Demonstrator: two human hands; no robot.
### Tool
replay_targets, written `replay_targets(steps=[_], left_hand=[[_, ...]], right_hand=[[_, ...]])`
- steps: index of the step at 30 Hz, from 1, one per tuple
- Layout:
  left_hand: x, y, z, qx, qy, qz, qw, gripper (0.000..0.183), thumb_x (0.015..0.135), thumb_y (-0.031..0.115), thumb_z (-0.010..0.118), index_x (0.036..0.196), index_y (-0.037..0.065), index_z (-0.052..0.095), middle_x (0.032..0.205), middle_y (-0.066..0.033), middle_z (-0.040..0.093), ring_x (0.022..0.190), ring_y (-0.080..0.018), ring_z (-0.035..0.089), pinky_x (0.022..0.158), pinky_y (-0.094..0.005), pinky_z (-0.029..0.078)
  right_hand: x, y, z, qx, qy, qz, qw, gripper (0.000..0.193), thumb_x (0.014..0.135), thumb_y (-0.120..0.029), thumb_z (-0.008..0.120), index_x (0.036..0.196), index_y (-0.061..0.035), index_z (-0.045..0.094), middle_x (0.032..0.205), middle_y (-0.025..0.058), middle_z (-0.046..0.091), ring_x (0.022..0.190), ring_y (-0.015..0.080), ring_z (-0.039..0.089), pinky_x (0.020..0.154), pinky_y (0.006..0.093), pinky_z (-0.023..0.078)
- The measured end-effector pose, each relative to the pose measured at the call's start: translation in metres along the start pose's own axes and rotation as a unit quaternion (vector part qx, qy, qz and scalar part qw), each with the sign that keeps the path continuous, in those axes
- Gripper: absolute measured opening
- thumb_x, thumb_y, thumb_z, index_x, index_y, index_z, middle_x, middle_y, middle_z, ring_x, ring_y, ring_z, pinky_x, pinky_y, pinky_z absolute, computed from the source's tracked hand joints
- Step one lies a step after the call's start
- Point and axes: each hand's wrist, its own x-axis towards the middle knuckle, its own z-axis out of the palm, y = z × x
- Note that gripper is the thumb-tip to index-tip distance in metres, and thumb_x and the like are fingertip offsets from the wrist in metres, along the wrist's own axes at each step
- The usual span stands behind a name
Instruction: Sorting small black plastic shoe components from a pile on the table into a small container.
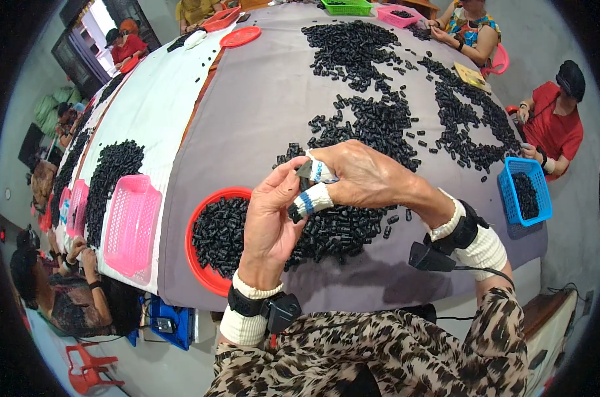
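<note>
My left hand (271, 215) and my right hand (369, 173) meet in front of me above the table. Between their fingertips is a small black part (304, 170), mostly hidden by the fingers. Both hands are closed around it. White finger covers with blue marks sit on the thumb and a finger of my right hand; the thumb's tip looks black. Under and beyond the hands lies a heap of short black cylindrical pieces (339, 231). Left of my left wrist stands a round red basin (191, 259) full of the same pieces.
More black pieces (353, 49) spread across the grey tablecloth (247, 119). A pink basket (133, 225) stands at left, a blue basket (544, 192) at right, a red lid (240, 37) farther off. Several people sit around; one in a red shirt (556, 122) sits at right. Cables hang from my wrist devices.
</note>
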Motion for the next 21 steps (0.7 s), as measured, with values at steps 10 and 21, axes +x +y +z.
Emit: replay_targets(steps=[10, 21], left_hand=[[0.002, -0.006, 0.007, 0.019, 0.05, 0.001, 0.999, 0.03, 0.086, 0.007, 0.053, 0.113, -0.006, 0.048, 0.1, -0.0128, 0.06, 0.083, -0.0184, 0.063, 0.064, -0.0255, 0.055], [-0.003, -0.009, -0.001, -0.061, -0.017, -0.01, 0.998, 0.029, 0.09, 0.012, 0.049, 0.114, -0.004, 0.047, 0.099, -0.0128, 0.059, 0.088, -0.0184, 0.062, 0.077, -0.0317, 0.054]], right_hand=[[-0.006, 0.006, 0.005, 0.003, 0.005, 0.006, 1.0, 0.025, 0.072, -0.02, 0.057, 0.078, 0.0042, 0.055, 0.067, 0.0212, 0.059, 0.063, 0.0362, 0.058, 0.061, 0.0403, 0.045], [-0.008, -0.001, 0.001, 0.062, 0.009, 0.056, 0.996, 0.037, 0.066, -0.032, 0.076, 0.076, -0.0012, 0.057, 0.066, 0.0022, 0.056, 0.061, 0.0118, 0.052, 0.056, 0.0285, 0.042]])
